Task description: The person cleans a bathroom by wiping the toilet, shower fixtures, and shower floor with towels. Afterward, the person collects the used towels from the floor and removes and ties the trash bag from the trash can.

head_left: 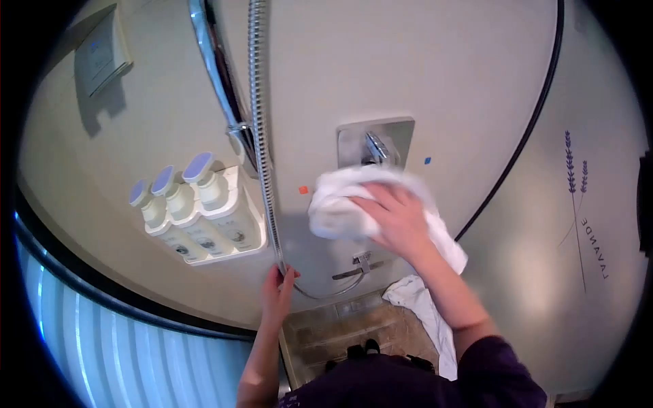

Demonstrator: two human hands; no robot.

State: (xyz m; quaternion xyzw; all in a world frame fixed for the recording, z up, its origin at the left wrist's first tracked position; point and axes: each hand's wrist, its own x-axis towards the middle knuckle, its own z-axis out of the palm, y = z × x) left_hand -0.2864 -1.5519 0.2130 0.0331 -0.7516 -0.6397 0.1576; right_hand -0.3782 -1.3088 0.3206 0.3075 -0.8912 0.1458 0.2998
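My right hand (398, 214) presses on a bunched white cloth (340, 204) just below the shower valve, its fingers spread over the fabric. The valve's square metal plate (401, 132) and its lever handle (376, 147) show above the cloth, which hides their lower part. Lower and to the left, my left hand (277, 291) has its fingers closed round the metal shower hose (262, 149). The hose runs up the wall from there, and a loop below the hand reaches a wall outlet (362, 260).
Three pump bottles (209, 195) stand in a white wall rack at left. A shower bar (216, 61) rises beside the hose. Another white cloth (425, 313) hangs low near my right arm. A frosted glass panel (537, 272) stands right, a ribbed curtain (129, 340) lower left.
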